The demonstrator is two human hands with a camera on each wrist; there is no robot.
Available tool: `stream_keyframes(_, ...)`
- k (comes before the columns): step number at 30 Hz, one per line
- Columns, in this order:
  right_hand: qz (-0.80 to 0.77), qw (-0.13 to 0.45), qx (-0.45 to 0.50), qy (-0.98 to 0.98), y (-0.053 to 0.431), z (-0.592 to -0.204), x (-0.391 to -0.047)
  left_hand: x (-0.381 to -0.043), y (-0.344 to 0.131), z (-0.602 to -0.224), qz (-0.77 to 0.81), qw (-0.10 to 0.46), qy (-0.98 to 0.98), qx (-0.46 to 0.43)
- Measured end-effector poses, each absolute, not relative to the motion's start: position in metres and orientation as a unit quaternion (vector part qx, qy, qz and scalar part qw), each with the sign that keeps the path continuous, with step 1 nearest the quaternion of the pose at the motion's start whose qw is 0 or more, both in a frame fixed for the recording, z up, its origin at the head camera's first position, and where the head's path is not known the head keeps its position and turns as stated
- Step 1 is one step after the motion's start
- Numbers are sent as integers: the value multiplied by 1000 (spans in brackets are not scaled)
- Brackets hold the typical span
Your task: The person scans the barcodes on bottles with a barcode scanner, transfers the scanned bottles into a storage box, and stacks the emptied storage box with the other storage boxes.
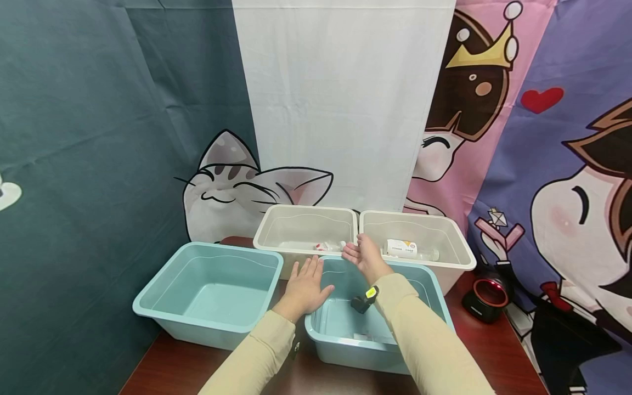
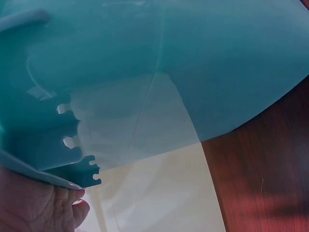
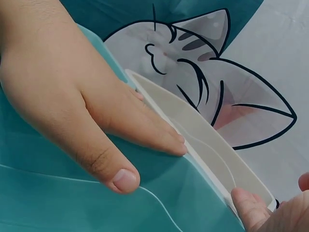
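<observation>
My left hand (image 1: 303,288) lies with straight fingers over the back left rim of the right blue bin (image 1: 318,334). In the right wrist view, the left hand's thumb (image 3: 124,180) is on the bin's inner side. My right hand (image 1: 367,257) is above that bin's back rim, fingers extended toward the gap between two cream bins. Only some right fingers (image 3: 253,205) show there, near the cream rim. Whether they touch it I cannot tell. The left cream bin (image 1: 306,210) holds a clear, red-marked wrapper or bottle (image 1: 327,247). A clear bottle with a white label (image 1: 402,248) lies in the right cream bin (image 1: 419,219).
Another blue bin (image 1: 207,326) stands on the left of the reddish wooden table (image 1: 178,365). A small pale object (image 1: 362,336) lies in the right blue bin. At the table's right edge sits a round black device (image 1: 486,299). A printed curtain (image 1: 345,99) hangs behind.
</observation>
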State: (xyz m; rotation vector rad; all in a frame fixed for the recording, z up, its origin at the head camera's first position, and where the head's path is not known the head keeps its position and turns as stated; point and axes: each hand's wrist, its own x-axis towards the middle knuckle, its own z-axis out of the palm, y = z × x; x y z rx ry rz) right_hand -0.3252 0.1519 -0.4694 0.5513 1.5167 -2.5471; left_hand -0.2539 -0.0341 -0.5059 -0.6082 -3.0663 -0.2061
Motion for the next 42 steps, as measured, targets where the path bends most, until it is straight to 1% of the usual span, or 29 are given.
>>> stream_keyframes(9,-826,75,166,533,163,-468,-325,-253,-36,-505,-62,9,-979,-193)
stream_keyframes(20,-729,142,66,666,187,-478,-328,-256,-37,-507,-62,14,-980,-188)
stream_keyframes(26,-668,170,10,724,197,-483,-320,-256,-38,-509,-67,15,-980,-189)
stream_keyframes(29,-618,208,-39,757,202,-486,-315,-256,-39,-509,-76,13,-979,-189)
stream_keyframes(34,-509,292,-120,801,204,-492,-309,-257,-39,-507,-76,8,-980,-182)
stream_keyframes(37,-455,331,-132,816,204,-498,-307,-256,-38,-507,-74,9,-981,-180)
stream_keyframes(42,-383,370,-148,833,200,-511,-301,-255,-35,-508,-71,9,-981,-181)
